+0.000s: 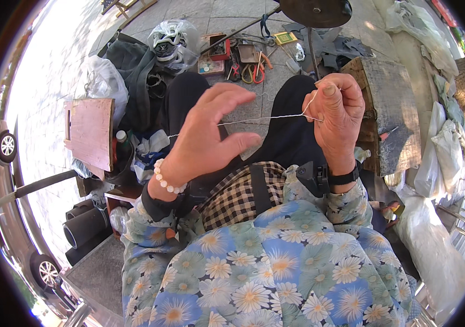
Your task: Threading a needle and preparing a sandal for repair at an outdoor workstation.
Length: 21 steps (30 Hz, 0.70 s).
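A thin white thread (276, 116) stretches across above my lap. My right hand (340, 111) is closed, pinching the thread between thumb and fingers, and a small loop of it shows at the fingertips. At the other end, my left hand (208, 128) is open, its thumb and fingers apart. The thread passes behind this hand and comes out again near the wrist; whether it touches the palm is hidden. Below the hands lie my dark trouser legs (292, 122) and a checked brown and black cloth (229, 199) at my waist.
Scissors (258, 74), pliers and small boxes lie on the paving ahead. A wooden box (398, 103) with a red-handled awl (388, 133) stands right. A round black metal plate (317, 12) rises ahead on a rod. At left are bagged shoes (173, 46) and a wooden board (92, 133).
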Tool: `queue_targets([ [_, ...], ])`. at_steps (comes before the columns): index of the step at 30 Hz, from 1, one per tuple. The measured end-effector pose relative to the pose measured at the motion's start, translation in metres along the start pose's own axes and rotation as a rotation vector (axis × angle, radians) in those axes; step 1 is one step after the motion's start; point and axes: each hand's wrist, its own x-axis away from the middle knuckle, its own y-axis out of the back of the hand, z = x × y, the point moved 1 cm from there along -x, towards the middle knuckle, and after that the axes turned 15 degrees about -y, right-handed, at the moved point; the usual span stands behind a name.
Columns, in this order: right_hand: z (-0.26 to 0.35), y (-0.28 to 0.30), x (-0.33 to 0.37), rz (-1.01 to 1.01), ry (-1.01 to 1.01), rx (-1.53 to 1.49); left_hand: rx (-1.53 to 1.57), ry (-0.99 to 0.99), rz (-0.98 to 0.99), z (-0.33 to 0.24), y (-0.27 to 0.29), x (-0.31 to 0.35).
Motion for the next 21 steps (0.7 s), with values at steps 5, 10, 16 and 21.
queue_targets([
  [5,0.001,-0.001,0.001,0.004,-0.006,-0.096,0.21,0.109,-0.196,-0.017,0.005,-0.012],
  [10,0.004,-0.013,0.004,-0.008,0.048,0.08,0.629,0.333,-0.078,-0.025,-0.02,-0.03],
  [16,-0.006,-0.009,0.006,-0.07,-0.018,0.006,0.777,0.545,-0.098,-0.01,-0.028,-0.029],
  [21,-0.014,-0.005,0.004,-0.112,-0.079,-0.046,1.005,0.729,-0.103,-0.009,-0.029,-0.022],
])
